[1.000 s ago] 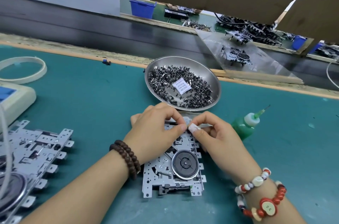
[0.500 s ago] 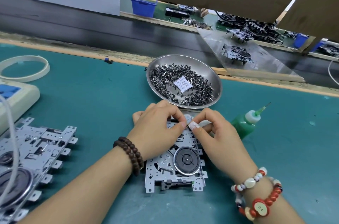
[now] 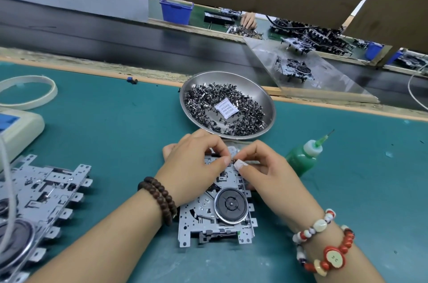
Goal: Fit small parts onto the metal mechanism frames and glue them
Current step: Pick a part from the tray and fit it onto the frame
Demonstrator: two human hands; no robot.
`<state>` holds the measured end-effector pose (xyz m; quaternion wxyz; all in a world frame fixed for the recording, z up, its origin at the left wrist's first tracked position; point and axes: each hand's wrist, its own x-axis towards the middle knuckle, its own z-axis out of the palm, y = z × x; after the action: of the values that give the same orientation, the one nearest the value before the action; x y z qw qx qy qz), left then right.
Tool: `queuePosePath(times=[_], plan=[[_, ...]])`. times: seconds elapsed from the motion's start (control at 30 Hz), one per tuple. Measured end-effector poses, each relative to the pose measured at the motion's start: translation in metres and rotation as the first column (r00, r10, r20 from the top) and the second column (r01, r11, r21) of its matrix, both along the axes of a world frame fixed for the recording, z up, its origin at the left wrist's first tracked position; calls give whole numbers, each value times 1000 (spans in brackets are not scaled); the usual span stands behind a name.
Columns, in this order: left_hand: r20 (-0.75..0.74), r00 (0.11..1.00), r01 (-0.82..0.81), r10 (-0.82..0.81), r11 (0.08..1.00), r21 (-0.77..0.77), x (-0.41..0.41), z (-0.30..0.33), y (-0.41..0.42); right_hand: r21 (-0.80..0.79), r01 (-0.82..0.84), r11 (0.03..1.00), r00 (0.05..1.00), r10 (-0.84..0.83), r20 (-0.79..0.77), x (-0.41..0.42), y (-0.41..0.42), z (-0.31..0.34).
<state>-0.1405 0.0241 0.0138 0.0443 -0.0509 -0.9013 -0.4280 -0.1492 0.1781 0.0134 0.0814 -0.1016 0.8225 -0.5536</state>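
Head view: the metal mechanism frame (image 3: 214,211) lies flat on the green mat (image 3: 104,125) at lower centre of the frame. The left hand (image 3: 194,167) and right hand (image 3: 261,167) meet over its far edge, fingertips pressed close together and pinching a small part (image 3: 232,160) too tiny to identify. Judged from this, the fitting step is in progress; seating is not confirmed and gluing remains, since the green glue bottle (image 3: 301,162) lies untouched right of centre, just beside the right hand. The steel dish (image 3: 269,102) of loose parts sits just beyond the hands at centre. A stack of further frames (image 3: 44,194) occupies the lower left. Open mat shows at lower right and upper left; the bench edge borders a dark conveyor (image 3: 92,39) across the upper frame.
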Motion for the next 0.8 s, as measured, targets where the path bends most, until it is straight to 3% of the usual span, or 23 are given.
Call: queuePosePath(times=[0.8], plan=[[-85, 996, -8, 4, 999, -43, 5, -6, 3, -114, 169, 979, 983, -160, 85, 7, -20, -6]])
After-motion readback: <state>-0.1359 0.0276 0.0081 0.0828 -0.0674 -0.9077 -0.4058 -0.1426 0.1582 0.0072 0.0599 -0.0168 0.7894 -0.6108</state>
